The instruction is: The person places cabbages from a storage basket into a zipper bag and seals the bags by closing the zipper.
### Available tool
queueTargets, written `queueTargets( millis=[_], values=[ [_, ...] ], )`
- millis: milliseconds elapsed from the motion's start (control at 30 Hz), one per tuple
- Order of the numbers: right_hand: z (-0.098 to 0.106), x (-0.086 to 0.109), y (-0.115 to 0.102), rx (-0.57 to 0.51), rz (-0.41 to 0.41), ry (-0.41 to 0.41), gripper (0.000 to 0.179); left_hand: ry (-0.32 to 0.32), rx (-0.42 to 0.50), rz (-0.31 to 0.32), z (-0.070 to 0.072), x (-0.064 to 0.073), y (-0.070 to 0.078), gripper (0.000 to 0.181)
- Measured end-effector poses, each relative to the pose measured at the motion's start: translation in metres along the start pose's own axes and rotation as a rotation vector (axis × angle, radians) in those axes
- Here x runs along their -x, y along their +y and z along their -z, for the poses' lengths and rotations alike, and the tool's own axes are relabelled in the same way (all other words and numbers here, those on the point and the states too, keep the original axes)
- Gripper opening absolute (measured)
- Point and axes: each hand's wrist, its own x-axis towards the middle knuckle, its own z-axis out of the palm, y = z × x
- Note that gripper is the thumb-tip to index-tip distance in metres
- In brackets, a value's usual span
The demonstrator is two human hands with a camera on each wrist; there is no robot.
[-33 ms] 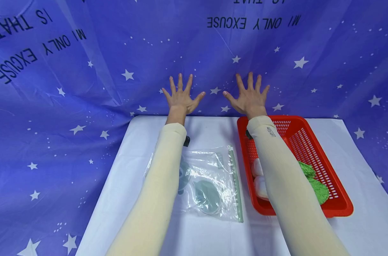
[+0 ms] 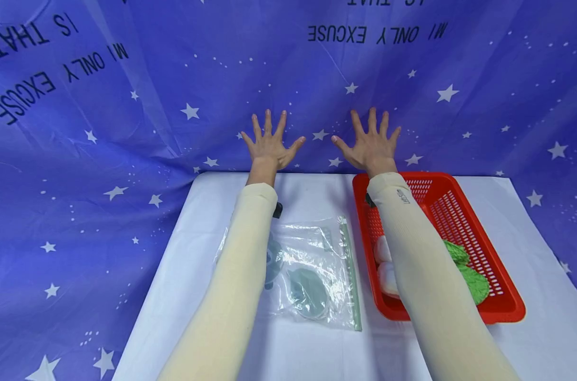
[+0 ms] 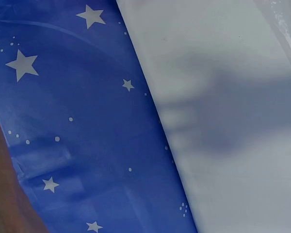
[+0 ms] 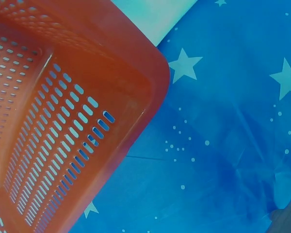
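Two hands, left (image 2: 269, 145) and right (image 2: 371, 145), are held out past the far edge of the white surface (image 2: 169, 323), fingers spread, gripping nothing. On the surface, the red plastic basket (image 2: 500, 312) lies under the right forearm; the clear zip bag (image 2: 312, 241) lies flat, partly beneath the left forearm. If the right arm dropped, it could catch the basket's rim and shift it, jostling the white rounded items (image 2: 387, 278) and green leaf-shaped pieces (image 2: 474, 283) inside. A low left sleeve might drag the thin bag. The basket faces up, its long axis running near to far, near end slanting right; the bag's green zip strip (image 2: 350, 278) faces the basket.
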Motion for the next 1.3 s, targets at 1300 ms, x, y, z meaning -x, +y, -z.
queueTargets(
  millis=[1300],
  values=[
    [-0.033,0.194,-0.023,-0.438,0.434,-0.041,0.08,0.107,0.146,-0.626,-0.161,0.241,0.055,0.021]
  ],
)
